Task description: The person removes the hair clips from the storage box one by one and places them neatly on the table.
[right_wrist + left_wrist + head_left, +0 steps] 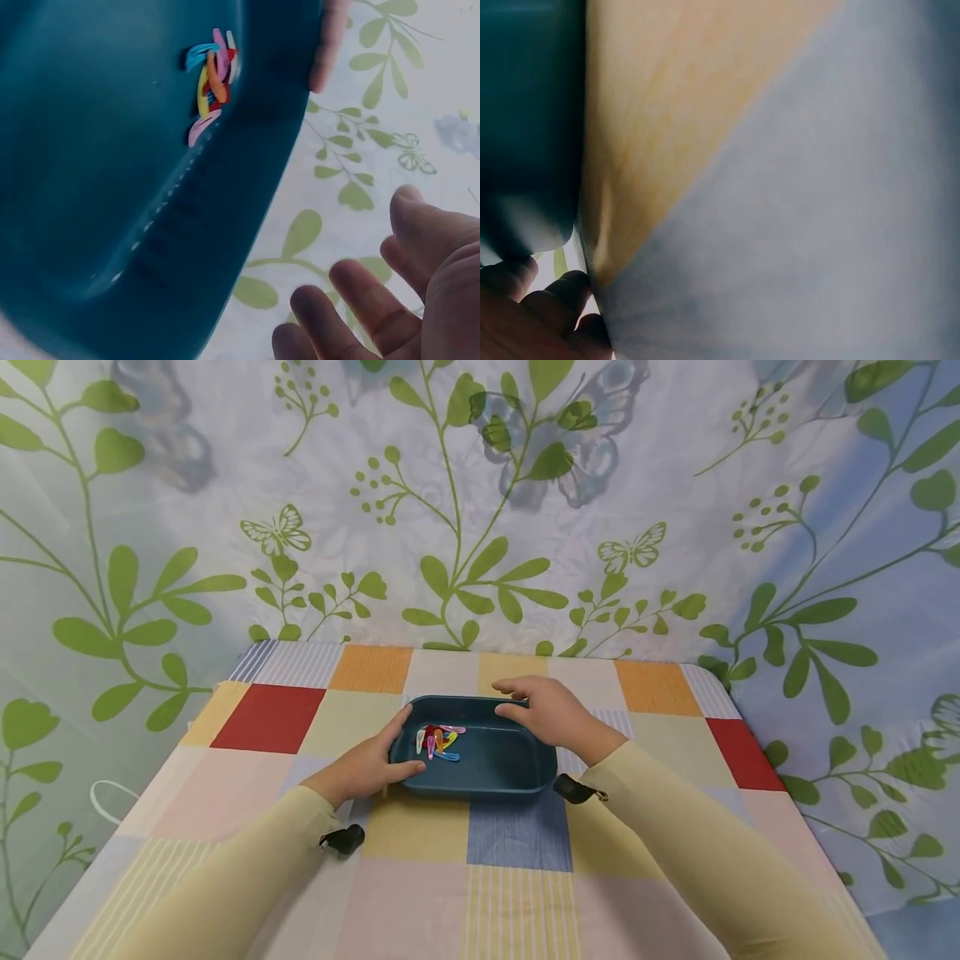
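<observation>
A dark teal rectangular tray point(495, 760) sits on the table. Several small snap hair clips point(438, 742), in white, red, pink, orange, yellow and blue, lie in a pile at its left end. My left hand point(375, 762) holds that end, with the thumb at the near left corner and the fingers along the outer left side. In the left wrist view, fingertips point(559, 296) show by the tray's edge. Over the far right corner of the tray hovers my right hand point(551, 714), fingers loosely bent and holding nothing. The right wrist view shows its fingers apart from the rim.
A patchwork-patterned cloth point(405, 893) covers the table. Behind it hangs a curtain point(315, 585) printed with green leaves and butterflies. A white cable point(101, 802) loops at the left table edge. Black straps point(573, 789) sit at both wrists.
</observation>
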{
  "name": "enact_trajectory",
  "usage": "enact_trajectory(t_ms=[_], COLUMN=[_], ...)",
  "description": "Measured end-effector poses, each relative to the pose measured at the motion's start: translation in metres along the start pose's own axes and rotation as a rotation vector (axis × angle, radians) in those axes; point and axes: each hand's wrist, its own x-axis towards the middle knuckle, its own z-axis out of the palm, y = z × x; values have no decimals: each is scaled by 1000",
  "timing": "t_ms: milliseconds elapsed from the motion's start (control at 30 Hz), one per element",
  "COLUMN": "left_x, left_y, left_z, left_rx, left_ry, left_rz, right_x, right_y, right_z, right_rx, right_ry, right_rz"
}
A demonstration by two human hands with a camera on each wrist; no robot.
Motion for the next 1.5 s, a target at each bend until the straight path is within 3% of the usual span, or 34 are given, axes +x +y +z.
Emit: enact_trajectory(t_ms=[367, 733, 1033, 1500], left_x=[2, 3, 2, 0], left_y=[0, -2, -2, -3], left_z=[2, 1, 2, 2], left_rx=[-14, -19, -10, 10], left_ry=[4, 1, 12, 14], left_rz=[-17, -19, -1, 6], right_x=[23, 36, 47, 66], right_y=[-6, -5, -5, -2], right_z=[6, 17, 32, 58], right_rx=[137, 186, 230, 121], right_ry=[-87, -126, -202, -329], right_rz=[-23, -73, -77, -146])
